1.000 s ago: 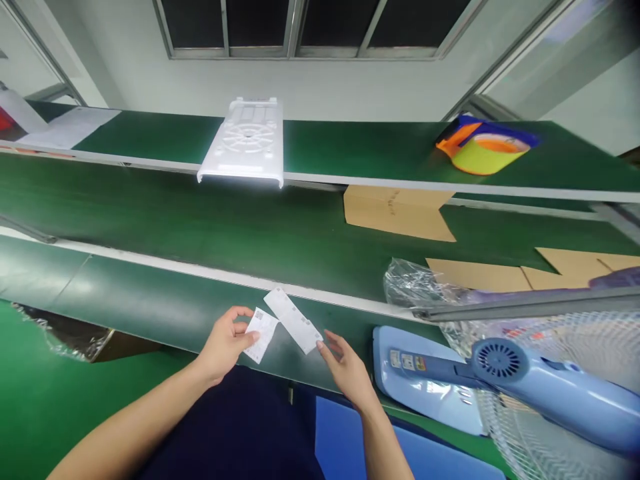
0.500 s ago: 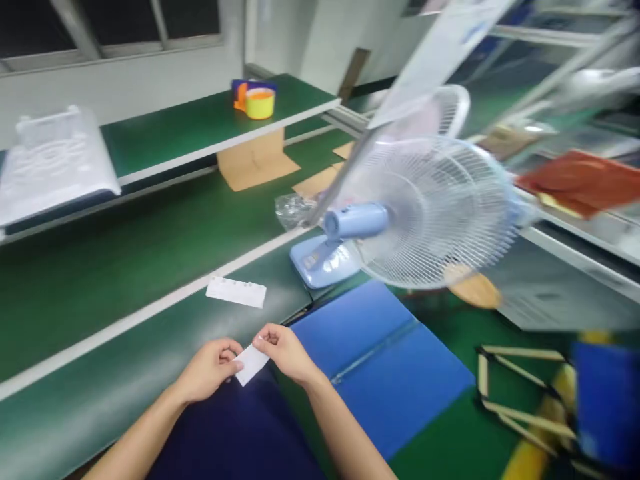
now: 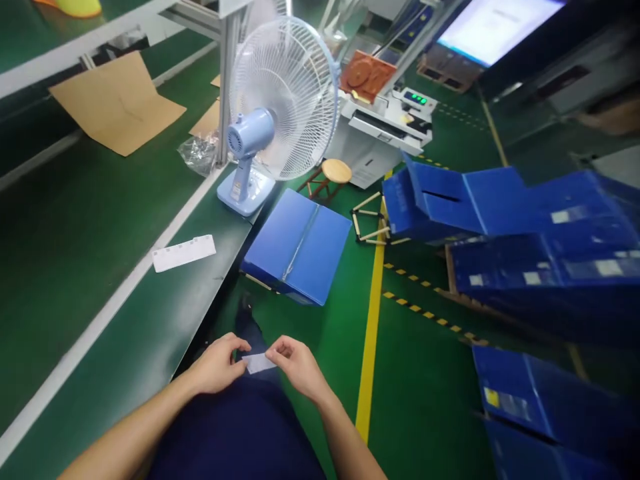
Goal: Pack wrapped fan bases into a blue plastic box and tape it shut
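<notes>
A: Posed how, pls?

B: Reaching in low, w/ L hand [image 3: 215, 365] & R hand [image 3: 299, 368] turned inward, backs mostly up, on the wearer's side of the taped blue box [image 3: 300, 240].

A: Fingers?

B: On R, pinching one end of a small white slip [image 3: 258, 363] btwn thumb & index. On L, parted, w/ thumb tip at the slip's other end; too small to tell if touching.

A: And placed where, exactly?

B: Held level w/ the hands, nearer the wearer than the box.

A: Containers?

B: Closed across the top w/ clear tape, that box; contents hidden. Seen to its R, past the yellow line [image 3: 371, 320]: an open-flapped blue box [image 3: 445, 200], contents unclear, plus more blue cartons [image 3: 530, 270], approx. stacked, blurred.

A: Anything L of the box?

B: Lying on the green bench [image 3: 125, 353], a long white strip [image 3: 184, 253]. Standing beyond the box's far L corner, a lt. blue fan [image 3: 253, 133], w/ crumpled clear plastic [image 3: 200, 153] just beside.
</notes>
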Demonstrator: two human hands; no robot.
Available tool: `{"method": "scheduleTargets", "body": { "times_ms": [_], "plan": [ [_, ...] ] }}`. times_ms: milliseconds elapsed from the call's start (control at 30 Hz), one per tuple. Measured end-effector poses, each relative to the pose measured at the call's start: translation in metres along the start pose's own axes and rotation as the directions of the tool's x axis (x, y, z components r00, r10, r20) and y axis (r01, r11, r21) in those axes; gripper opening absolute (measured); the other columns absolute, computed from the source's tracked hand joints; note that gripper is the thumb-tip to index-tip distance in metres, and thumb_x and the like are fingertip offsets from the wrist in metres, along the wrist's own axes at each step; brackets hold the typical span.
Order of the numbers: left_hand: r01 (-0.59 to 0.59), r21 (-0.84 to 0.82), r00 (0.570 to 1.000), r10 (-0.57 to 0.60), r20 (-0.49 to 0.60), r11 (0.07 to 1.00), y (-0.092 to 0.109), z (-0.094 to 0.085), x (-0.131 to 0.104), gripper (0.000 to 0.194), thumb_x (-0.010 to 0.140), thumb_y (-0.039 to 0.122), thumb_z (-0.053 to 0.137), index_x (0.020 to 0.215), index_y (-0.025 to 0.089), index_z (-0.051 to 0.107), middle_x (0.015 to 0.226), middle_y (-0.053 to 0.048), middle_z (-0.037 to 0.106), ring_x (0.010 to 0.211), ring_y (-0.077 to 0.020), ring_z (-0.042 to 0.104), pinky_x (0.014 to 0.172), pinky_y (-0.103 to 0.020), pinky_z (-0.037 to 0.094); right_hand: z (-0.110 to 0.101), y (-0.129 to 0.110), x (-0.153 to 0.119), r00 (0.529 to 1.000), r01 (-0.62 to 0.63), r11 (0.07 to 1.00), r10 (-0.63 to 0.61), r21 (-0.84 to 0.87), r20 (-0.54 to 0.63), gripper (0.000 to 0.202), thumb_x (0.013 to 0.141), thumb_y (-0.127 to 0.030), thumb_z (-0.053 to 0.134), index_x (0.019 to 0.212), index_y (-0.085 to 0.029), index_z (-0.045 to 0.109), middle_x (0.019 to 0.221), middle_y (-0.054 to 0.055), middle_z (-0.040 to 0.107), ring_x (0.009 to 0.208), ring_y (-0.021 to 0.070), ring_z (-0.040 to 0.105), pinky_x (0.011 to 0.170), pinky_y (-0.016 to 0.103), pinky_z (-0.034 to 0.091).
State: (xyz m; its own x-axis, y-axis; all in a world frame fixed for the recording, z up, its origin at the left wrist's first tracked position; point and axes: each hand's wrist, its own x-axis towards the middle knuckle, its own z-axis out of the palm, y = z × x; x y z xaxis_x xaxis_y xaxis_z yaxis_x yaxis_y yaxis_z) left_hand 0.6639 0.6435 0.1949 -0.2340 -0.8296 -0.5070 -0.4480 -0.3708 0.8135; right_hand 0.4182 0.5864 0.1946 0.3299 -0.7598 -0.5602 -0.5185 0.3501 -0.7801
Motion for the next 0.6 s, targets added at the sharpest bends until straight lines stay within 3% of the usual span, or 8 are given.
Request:
{"method": "scheduleTargets", "body": {
  "times_ms": [133, 300, 367, 467, 600],
  "plan": [
    [-0.065, 0.146, 0.994, 0.051, 0.099, 0.987, 0.025, 0.017, 0.003, 0.019, 0.095, 0.033, 0.062, 0.09, 0.023, 0.076, 0.091, -0.003, 0.076, 0.084, -0.0211, 0.066, 0.079, -0.034, 0.045, 0.004, 0.02, -0.022, 0.999, 0.005, 0.998, -0.002, 0.065, -0.047, 0.027, 0.084, -0.048, 0.076, 0.084, -0.021, 0.076, 0.082, 0.003, 0.077, 0.078, 0.021, 0.066, 0.074, 0.033, 0.049],
    [-0.067, 0.174, 0.992, 0.047, 0.114, 0.982, 0.034, 0.052, 0.011, 0.022, 0.101, 0.038, 0.061, 0.094, 0.022, 0.075, 0.093, -0.003, 0.075, 0.086, -0.0201, 0.066, 0.078, -0.031, 0.045, -0.009, 0.047, -0.032, 0.997, 0.029, 0.991, -0.019, 0.133, -0.077, 0.024, 0.086, -0.045, 0.075, 0.084, -0.022, 0.078, 0.083, 0.003, 0.078, 0.08, 0.0216, 0.069, 0.077, 0.034, 0.051],
    [-0.073, 0.214, 0.992, 0.049, 0.115, 0.974, 0.031, 0.074, 0.023, 0.026, 0.105, 0.039, 0.057, 0.096, 0.022, 0.075, 0.093, -0.003, 0.073, 0.086, -0.0199, 0.066, 0.079, -0.031, 0.046, -0.022, 0.069, -0.035, 0.996, 0.015, 0.977, 0.004, 0.214, -0.088, 0.028, 0.085, -0.048, 0.076, 0.096, -0.022, 0.081, 0.094, 0.005, 0.08, 0.088, 0.0237, 0.072, 0.082, 0.036, 0.054],
    [-0.058, 0.313, 0.996, 0.035, 0.079, 0.948, 0.019, 0.11, 0.063, 0.028, 0.107, 0.038, 0.056, 0.099, 0.022, 0.077, 0.095, -0.005, 0.072, 0.088, -0.0203, 0.067, 0.082, -0.032, 0.048, -0.046, 0.126, -0.039, 0.991, -0.024, 0.934, 0.07, 0.356, -0.117, 0.048, 0.085, -0.055, 0.076, 0.12, -0.023, 0.079, 0.116, 0.009, 0.081, 0.102, 0.027, 0.075, 0.089, 0.04, 0.058],
    [-0.064, 0.497, 0.997, 0.079, -0.01, 0.865, 0.001, 0.157, 0.162, 0.022, 0.106, 0.032, 0.061, 0.102, 0.022, 0.08, 0.092, -0.005, 0.069, 0.082, -0.0191, 0.066, 0.076, -0.03, 0.05, -0.071, 0.241, -0.045, 0.959, -0.137, 0.887, 0.231, 0.44, -0.166, 0.055, 0.085, -0.066, 0.073, 0.116, -0.021, 0.078, 0.117, 0.014, 0.08, 0.105, 0.0306, 0.075, 0.093, 0.045, 0.061]
  ]
}}
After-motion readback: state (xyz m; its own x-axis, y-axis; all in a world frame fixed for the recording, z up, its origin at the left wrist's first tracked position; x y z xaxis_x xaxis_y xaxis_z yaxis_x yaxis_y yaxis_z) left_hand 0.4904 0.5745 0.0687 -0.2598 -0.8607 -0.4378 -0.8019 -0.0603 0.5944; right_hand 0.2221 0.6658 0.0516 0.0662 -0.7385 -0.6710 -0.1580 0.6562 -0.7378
